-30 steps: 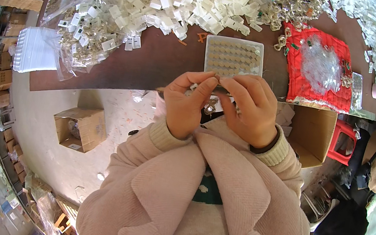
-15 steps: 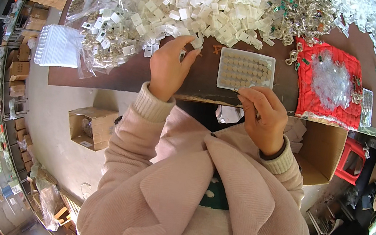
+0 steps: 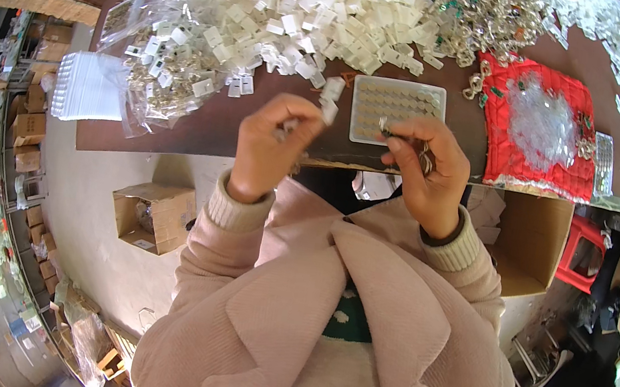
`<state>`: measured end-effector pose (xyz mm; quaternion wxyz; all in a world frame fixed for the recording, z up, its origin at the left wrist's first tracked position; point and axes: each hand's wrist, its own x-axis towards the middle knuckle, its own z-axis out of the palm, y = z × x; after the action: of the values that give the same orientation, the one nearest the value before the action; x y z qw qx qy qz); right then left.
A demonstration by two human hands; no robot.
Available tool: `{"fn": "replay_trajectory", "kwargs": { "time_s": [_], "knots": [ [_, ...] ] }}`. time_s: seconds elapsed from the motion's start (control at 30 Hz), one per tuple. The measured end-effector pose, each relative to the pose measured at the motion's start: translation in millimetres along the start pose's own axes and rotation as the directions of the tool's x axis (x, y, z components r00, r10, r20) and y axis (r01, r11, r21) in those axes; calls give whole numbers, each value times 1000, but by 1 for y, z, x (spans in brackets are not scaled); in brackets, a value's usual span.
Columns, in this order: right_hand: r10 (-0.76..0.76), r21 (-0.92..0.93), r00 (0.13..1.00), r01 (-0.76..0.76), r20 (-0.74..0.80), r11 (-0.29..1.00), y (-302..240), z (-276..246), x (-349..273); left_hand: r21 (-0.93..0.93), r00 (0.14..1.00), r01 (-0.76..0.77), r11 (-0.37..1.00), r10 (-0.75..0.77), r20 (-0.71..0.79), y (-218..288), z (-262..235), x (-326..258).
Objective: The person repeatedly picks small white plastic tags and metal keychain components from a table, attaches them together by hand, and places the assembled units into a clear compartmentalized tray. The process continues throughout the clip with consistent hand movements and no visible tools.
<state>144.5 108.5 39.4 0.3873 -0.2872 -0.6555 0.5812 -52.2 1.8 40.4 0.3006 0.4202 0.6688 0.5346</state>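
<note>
My left hand, a little above the table's front edge, is closed in a pinch on small white plastic cards. Something else pale shows within its curled fingers, too small to make out. Over the front right corner of the white tray, my right hand pinches a small shiny piece between thumb and fingertips. More thin, shiny bits lie against its palm. Rows of round tan discs fill the tray. Behind my left hand spreads a large heap of white plastic cards.
At the left lie clear bags with metal pieces and stacked clear trays. A red cloth bears clear plastic bits at the right. Shiny metal pieces are heaped behind. Below stand open cardboard boxes and a red stool.
My left hand has drawn back from the heap toward me, now with white cards in its fingers. My right hand has shifted slightly left, its fingertips now over the tray's front.
</note>
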Motion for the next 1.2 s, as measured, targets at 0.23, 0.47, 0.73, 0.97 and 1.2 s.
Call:
{"fn": "replay_trajectory", "kwargs": {
  "time_s": [0.23,0.47,0.73,0.97,1.2],
  "knots": [
    [-451,-256,881,474,146,843,-3,-4,15,-231,983,-44,972,83,162,19,26,-23],
    [-528,-90,834,545,159,834,-2,-6,13,-720,787,607,338,-130,603,8,35,-22],
    [-361,-162,926,375,111,913,-23,-8,7,-844,938,344,411,-197,286,1,45,-29],
    [-245,-111,964,256,100,960,-25,4,-3,-759,994,40,650,-104,-36,2,53,-33],
    [-193,-22,977,196,93,980,-25,7,-4,-688,993,-94,720,15,-120,-5,51,-35]
  ]
}}
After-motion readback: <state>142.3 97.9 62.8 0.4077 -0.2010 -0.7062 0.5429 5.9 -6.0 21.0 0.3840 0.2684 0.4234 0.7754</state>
